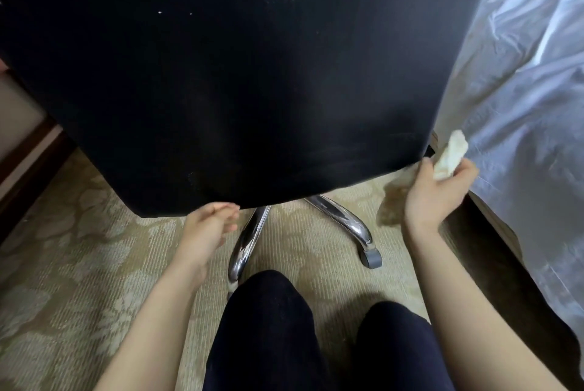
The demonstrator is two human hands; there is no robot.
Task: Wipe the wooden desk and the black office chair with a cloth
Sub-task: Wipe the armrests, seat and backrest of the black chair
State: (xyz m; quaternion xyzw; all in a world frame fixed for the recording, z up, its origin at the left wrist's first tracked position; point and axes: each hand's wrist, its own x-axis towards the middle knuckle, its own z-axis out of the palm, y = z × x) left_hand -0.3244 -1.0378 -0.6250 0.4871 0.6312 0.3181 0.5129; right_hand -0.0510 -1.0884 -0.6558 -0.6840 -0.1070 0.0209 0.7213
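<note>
Cloth [450, 155], pale and bunched, is gripped in the right hand [436, 194] at the right centre of the frame, fingers and thumb curled round it, with a loose end hanging below. The black office chair [237, 90] fills the upper and middle frame, its broad back lying up and to the left of that grip, and its lower right corner is just beside the cloth. The chair's bottom edge slants down toward the lower left, where the left hand [208, 229] waits with loosely curled fingers holding nothing; whether it touches the edge cannot be told. The right hand is likely the one to wipe, sweeping leftward. A white bed sheet [521, 90] crowds the right side, leaving little room there; patterned carpet [79, 264] and chrome base legs [341, 217] lie below. No wooden desk can be made out.
</note>
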